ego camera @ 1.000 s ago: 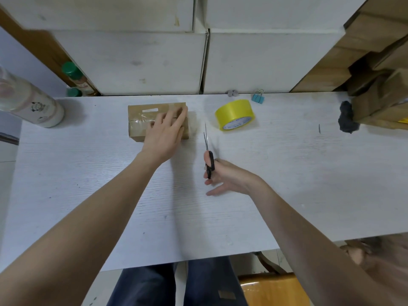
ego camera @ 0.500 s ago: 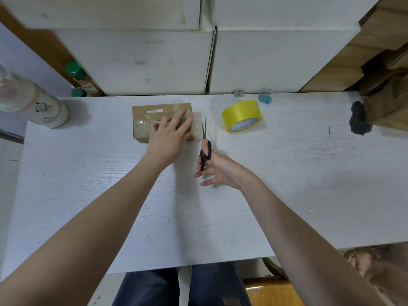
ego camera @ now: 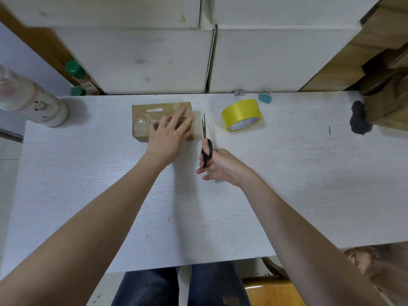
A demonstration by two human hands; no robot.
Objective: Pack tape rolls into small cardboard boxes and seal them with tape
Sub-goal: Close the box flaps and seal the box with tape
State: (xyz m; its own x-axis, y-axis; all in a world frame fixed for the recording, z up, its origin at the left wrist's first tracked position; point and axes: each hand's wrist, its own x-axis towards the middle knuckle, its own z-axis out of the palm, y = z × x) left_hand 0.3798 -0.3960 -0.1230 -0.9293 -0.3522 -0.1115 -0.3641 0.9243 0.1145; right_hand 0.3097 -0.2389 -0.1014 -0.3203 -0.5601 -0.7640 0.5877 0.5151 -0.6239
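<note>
A small brown cardboard box (ego camera: 141, 120) lies on the white table (ego camera: 287, 184), with clear tape across its top. My left hand (ego camera: 169, 135) rests flat on the box's right half, fingers spread. My right hand (ego camera: 217, 165) holds black-handled scissors (ego camera: 205, 138) just right of the box, blades pointing away from me and nearly closed. A yellow tape roll (ego camera: 241, 114) lies on its side to the right of the scissors.
A white bottle (ego camera: 33, 102) lies at the far left. A blue binder clip (ego camera: 266, 97) and small grey pieces (ego camera: 238, 92) sit by the back wall of white boxes (ego camera: 154, 60). A dark cloth (ego camera: 358, 118) and wooden blocks (ego camera: 388, 100) are at the right.
My right hand has carried the scissors forward and left, up beside the box's right end. My left hand stays pressed on the box.
</note>
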